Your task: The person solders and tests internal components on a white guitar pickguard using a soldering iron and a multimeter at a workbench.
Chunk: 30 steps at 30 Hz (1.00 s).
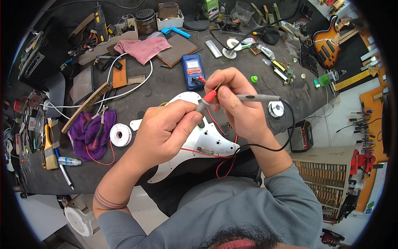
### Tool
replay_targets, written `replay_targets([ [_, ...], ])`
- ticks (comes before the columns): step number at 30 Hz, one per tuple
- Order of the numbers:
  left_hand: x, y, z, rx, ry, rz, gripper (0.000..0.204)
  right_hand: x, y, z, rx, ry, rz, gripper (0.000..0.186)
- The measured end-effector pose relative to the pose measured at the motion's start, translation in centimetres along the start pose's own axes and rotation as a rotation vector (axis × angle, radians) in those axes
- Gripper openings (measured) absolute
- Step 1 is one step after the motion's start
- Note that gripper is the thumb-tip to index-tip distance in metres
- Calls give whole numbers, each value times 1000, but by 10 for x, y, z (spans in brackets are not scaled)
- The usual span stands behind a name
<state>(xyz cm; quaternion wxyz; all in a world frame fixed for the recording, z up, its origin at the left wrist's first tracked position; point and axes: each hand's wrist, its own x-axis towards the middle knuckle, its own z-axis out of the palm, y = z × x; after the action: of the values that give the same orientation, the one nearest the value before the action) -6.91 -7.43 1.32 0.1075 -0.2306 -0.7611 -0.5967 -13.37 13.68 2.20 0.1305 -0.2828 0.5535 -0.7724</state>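
My left hand grips a grey test probe with a red collar, pointing up and right. My right hand holds a second grey probe with a black lead, its fingers curled at the metal tip of the red-collared probe; whether the tips touch is unclear. Below both hands lies a white pickguard with holes, red wires and a small metal component. Just behind them sits a blue multimeter with red and black plugs; its display is lit.
Around the bench are a purple cloth with pliers, a white spool, a pink cloth, a brush, cables and small parts. A sunburst guitar stands at right, near a small amplifier and a tool rack.
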Motion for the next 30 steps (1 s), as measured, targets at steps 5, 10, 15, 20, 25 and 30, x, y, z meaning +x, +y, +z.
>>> replay_targets([
  [5,0,-1,1,71,-15,81,16,5,3,-15,29,-45,-51,23],
  [10,0,-1,0,78,-12,71,16,5,0,-14,-24,-29,-15,19],
  [15,-1,1,-1,24,-12,6,18,5,2,-13,-86,-5,-152,17],
  [20,-2,3,0,-21,-17,-87,14,7,1,-12,-142,-3,-123,11],
  [25,0,9,0,-104,-49,-197,17,5,-2,-5,-90,26,-35,12],
  [30,2,-6,-11,-290,-9,-99,23,5,1,-12,55,-22,37,12],
])
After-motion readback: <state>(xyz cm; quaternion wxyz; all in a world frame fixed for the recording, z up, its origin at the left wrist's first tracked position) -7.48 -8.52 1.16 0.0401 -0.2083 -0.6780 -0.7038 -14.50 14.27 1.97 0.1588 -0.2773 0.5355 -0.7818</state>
